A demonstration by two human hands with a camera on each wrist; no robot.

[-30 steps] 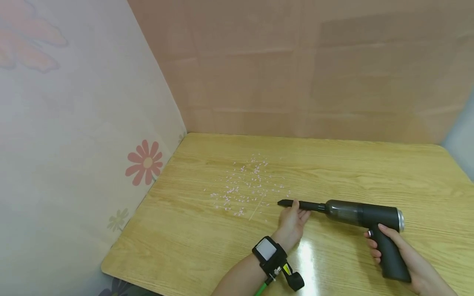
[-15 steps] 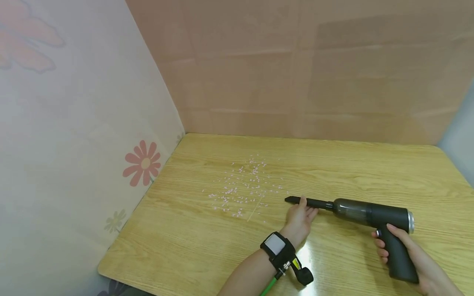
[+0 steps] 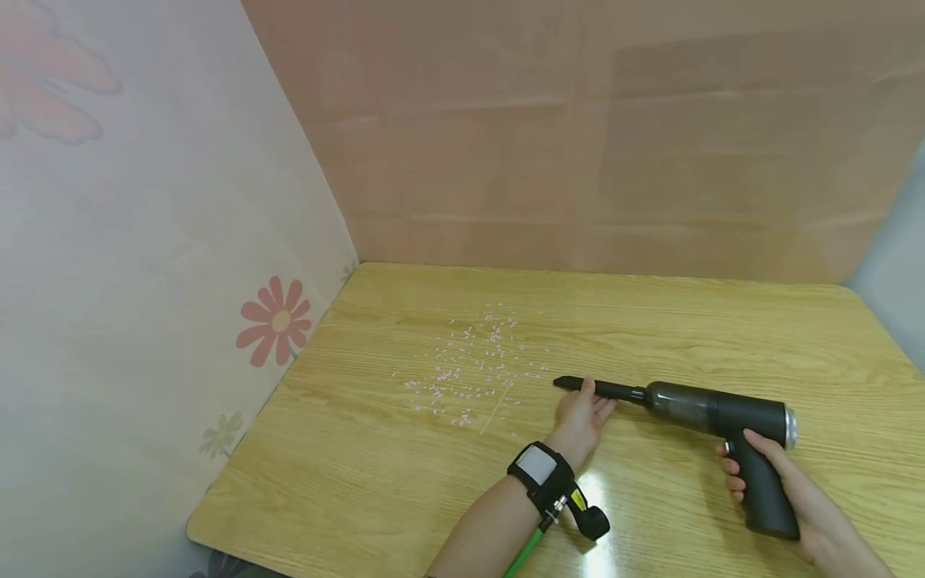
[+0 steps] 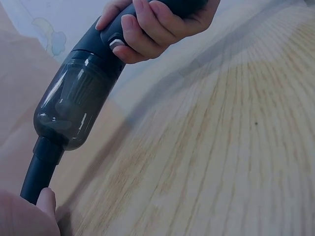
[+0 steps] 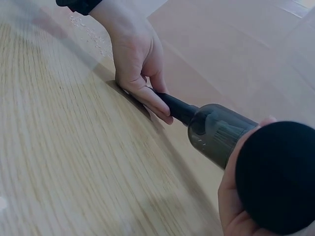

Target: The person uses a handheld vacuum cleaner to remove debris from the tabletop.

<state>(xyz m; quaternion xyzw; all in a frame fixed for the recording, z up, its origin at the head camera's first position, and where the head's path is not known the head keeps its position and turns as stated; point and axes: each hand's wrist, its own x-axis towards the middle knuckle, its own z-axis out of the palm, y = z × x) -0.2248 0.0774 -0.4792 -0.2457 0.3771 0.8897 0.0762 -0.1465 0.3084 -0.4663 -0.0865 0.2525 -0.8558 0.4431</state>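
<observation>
A dark handheld vacuum cleaner with a smoky see-through dust cup is held over the table, its nozzle pointing left. My right hand grips the handle, fingers wrapped around it near a small silvery button. Toward the tip, my left hand holds the slim black nozzle from below between thumb and fingers. The right wrist view shows that left hand low, close over the tabletop. Many small pinkish-white bits lie scattered left of the nozzle tip.
The wood-grain table has a thin pale line among the bits. A flower-patterned wall stands along the left, and a brown covering rises behind. A strapped wrist device with a green cable sits on the left wrist.
The vacuum cleaner and both hands shifted a little right in view, then slightly back left and up. Both holds are unchanged, and the scattered bits look the same.
</observation>
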